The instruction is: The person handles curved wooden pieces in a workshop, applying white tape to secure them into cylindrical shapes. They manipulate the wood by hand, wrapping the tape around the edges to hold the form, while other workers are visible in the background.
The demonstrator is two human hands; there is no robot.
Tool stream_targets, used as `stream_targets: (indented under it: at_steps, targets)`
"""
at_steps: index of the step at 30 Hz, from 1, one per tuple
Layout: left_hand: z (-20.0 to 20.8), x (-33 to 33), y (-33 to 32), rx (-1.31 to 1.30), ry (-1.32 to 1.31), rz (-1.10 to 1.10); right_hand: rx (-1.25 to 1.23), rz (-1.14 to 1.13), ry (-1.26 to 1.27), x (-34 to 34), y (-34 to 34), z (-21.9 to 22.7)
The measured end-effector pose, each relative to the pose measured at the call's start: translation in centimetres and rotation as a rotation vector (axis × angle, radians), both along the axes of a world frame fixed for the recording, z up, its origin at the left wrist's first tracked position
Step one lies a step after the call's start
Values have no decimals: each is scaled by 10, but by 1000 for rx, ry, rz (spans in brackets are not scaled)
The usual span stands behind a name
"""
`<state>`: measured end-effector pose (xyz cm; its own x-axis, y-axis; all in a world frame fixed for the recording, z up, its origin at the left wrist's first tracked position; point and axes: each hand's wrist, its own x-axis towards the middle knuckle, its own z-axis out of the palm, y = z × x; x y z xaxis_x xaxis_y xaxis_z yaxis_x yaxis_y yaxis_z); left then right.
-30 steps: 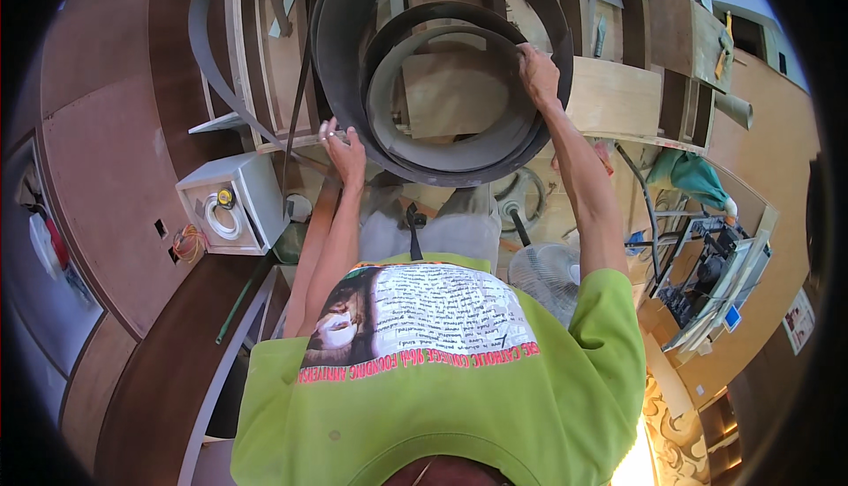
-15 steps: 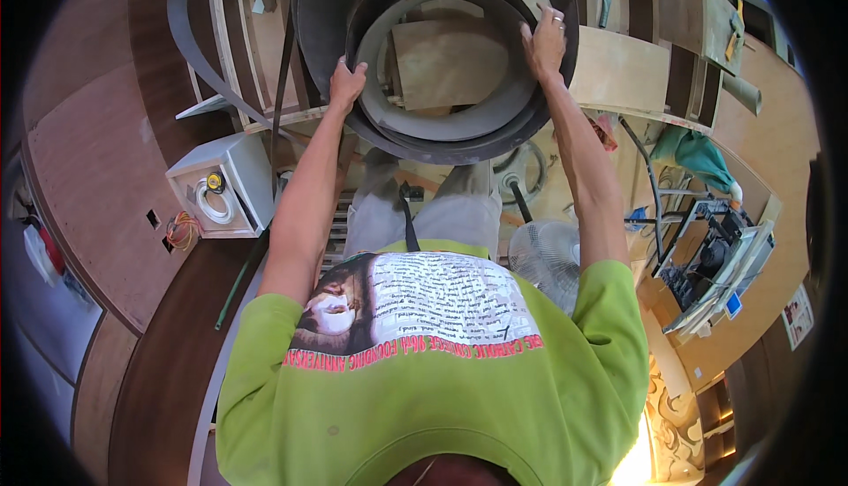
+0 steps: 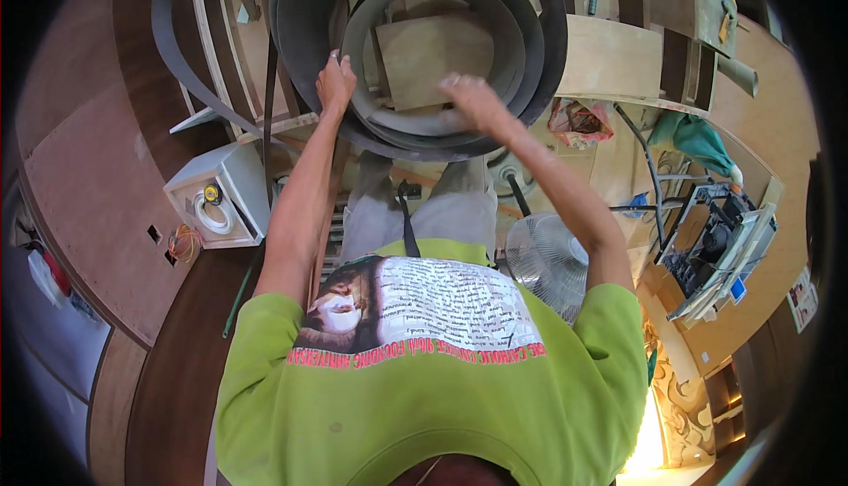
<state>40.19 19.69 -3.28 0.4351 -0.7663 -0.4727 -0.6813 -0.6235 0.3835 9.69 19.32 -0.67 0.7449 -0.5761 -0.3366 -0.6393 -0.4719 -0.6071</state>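
Note:
A big loose coil of dark grey flat strip (image 3: pixel 550 62) stands in front of me at the top of the view, its turns nested as rings of different sizes. My left hand (image 3: pixel 336 84) is closed on the coil's near left edge, thumb up along a turn. Over the near side of the innermost ring is my right hand (image 3: pixel 477 104), smeared by motion. Its fingers look bent, but whether they touch the strip I cannot make out. A pale wooden panel (image 3: pixel 433 62) shows through the coil's middle.
Curved wooden framing (image 3: pixel 609 58) lies beyond the coil. Left of me stands a white box (image 3: pixel 216 195) with a cable roll and yellow tape measure. A fan (image 3: pixel 548 256) sits by my right arm, a red-and-white bag (image 3: pixel 579 122) ahead of it. Farther right is a table saw (image 3: pixel 720 248).
My right hand has left the coil's far right side and swung inward and nearer, over the inner ring. The coil has shifted slightly left; my left hand keeps its hold.

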Motion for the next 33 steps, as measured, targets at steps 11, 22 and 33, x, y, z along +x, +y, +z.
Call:
stream_targets:
  at_steps: [11,22,33]
  targets:
    - [-15,-3,0,-103,149,83,55,170,107,24,69,-53]
    - [12,-17,-22,-259,157,-21,300,-187,-49,46,94,-35]
    - [-16,-25,-49,-232,302,-28,398,-480,-253,74,93,-39]
